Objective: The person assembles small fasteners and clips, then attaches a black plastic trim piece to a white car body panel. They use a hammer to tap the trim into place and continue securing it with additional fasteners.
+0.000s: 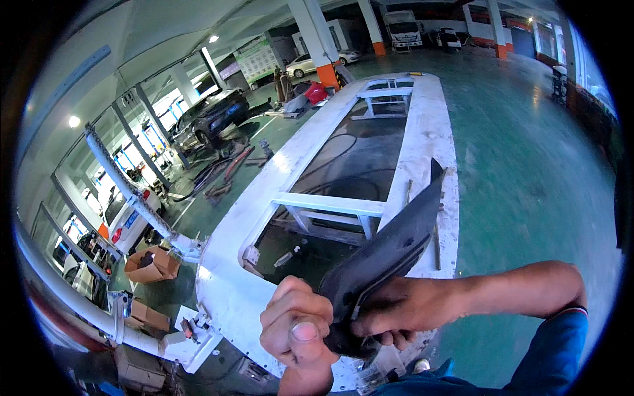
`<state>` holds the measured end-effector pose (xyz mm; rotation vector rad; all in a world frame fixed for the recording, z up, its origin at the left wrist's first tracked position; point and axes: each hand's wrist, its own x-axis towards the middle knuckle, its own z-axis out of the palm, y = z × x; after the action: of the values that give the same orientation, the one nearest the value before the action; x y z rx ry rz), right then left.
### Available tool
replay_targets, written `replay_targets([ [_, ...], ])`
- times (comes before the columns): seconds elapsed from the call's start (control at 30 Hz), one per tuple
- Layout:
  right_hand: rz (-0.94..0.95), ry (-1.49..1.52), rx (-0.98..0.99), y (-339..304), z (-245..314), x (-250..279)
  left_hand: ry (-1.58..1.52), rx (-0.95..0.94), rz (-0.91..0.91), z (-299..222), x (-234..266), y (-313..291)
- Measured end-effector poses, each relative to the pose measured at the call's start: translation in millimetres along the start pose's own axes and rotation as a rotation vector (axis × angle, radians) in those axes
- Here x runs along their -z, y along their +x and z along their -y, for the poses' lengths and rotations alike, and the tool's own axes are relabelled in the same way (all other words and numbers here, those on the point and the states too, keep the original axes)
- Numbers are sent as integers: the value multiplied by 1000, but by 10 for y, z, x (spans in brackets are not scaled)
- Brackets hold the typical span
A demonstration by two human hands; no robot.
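A long, curved black plastic trim panel (380,261) is held up at a slant over the near part of a large white steel frame bench (429,125). My right hand (409,307) is wrapped round the panel's lower right edge, its fingers partly hidden beneath. Close against the panel's lower left end is my left hand (297,323), a closed fist with the thumb on top. What its fingers hold, if anything, is hidden. A slim metal rod (437,247) lies on the bench to the right of the panel.
White crossbars (330,203) span the bench's opening. A white jointed pulling arm (129,185) rises at the left, near an open cardboard box (152,264). A dark car (214,115) stands farther left; metal parts (221,168) lie on the green floor. A pillar (314,39) rises behind.
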<state>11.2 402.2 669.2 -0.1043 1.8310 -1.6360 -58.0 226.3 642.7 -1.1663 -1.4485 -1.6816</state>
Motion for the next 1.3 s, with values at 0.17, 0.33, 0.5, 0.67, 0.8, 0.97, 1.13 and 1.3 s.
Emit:
replay_targets([
  [0.17,-96,57,164,63,-179,-81,-4,10,-47,16,-78,6],
  [0.33,-233,60,360,192,-324,-191,-10,-4,-25,54,-7,37],
  [0.5,-329,-42,583,379,-441,-236,-138,-46,-64,98,-1,36],
  [0.67,-124,124,258,260,-253,-177,-314,-40,-96,218,83,116],
  [0.8,-28,303,267,268,-333,-129,-311,-63,-101,135,72,104],
  [0.97,-121,105,238,150,-211,-174,-241,-66,-113,127,52,51],
  [1.13,-74,38,136,136,-79,-183,-165,-66,-126,36,65,47],
  [1.3,-316,-35,376,330,-293,-304,-126,-29,-143,76,29,8],
])
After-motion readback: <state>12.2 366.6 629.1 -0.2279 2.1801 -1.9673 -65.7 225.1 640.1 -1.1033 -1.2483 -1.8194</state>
